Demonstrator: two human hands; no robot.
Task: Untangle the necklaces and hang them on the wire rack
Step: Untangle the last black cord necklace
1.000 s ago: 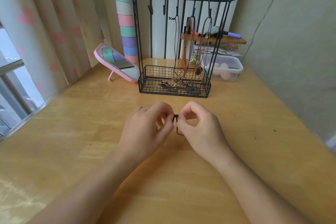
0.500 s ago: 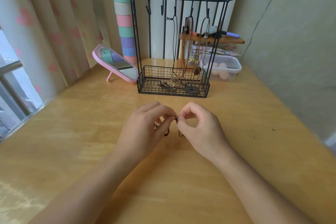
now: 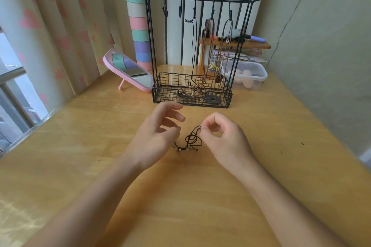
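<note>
A tangled black cord necklace (image 3: 190,140) with small beads lies on the wooden table (image 3: 200,196) between my hands. My right hand (image 3: 222,136) pinches the top loop of the cord between thumb and forefinger. My left hand (image 3: 156,132) hovers just left of the cord, fingers spread and relaxed, holding nothing that I can see. Behind them stands the black wire rack (image 3: 200,0) with hooks along its top bar. Three necklaces hang from the right-hand hooks: a black cord (image 3: 193,46) and two brown ones (image 3: 208,46), their pendants down in the rack's basket (image 3: 192,94).
A pink tilting mirror (image 3: 128,70) stands left of the rack. A clear lidded box (image 3: 247,75) and a small wooden shelf (image 3: 234,43) with items sit behind it on the right. Curtains and a window line the left, a wall the right.
My hands have drawn apart. The left hand has let go of the cord and opened, and the tangled necklace now shows between them, held by the right hand.
</note>
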